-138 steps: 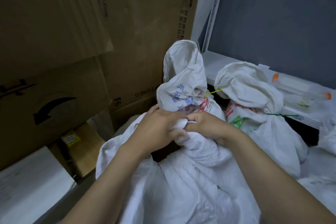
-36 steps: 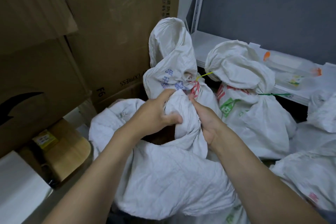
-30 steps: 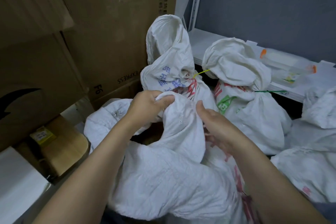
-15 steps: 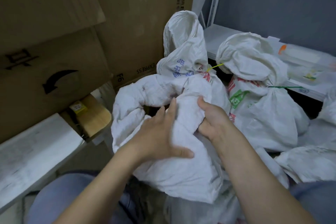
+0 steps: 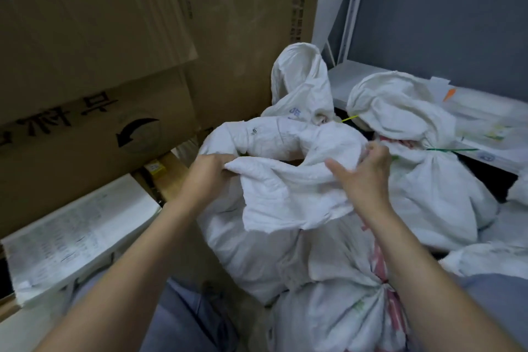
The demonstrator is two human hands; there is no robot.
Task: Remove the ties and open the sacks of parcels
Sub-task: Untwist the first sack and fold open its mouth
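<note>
A white woven sack (image 5: 274, 203) stands in front of me with its mouth spread wide and no tie on it. My left hand (image 5: 210, 173) grips the left side of the rim. My right hand (image 5: 364, 173) holds the right side of the rim. Behind it a second sack (image 5: 300, 86) is closed by a yellow tie (image 5: 349, 118). To the right a third sack (image 5: 414, 151) is closed by a green tie (image 5: 451, 149).
Large cardboard boxes (image 5: 114, 51) stack up at the left and back. A white shelf (image 5: 485, 123) with packets runs along the grey wall at the right. More white sacks (image 5: 491, 254) lie at the right. A white box (image 5: 77, 228) sits at lower left.
The neck of the front sack was bunched in both hands; now my hands have pulled apart and the mouth is spread open. The view has tilted down.
</note>
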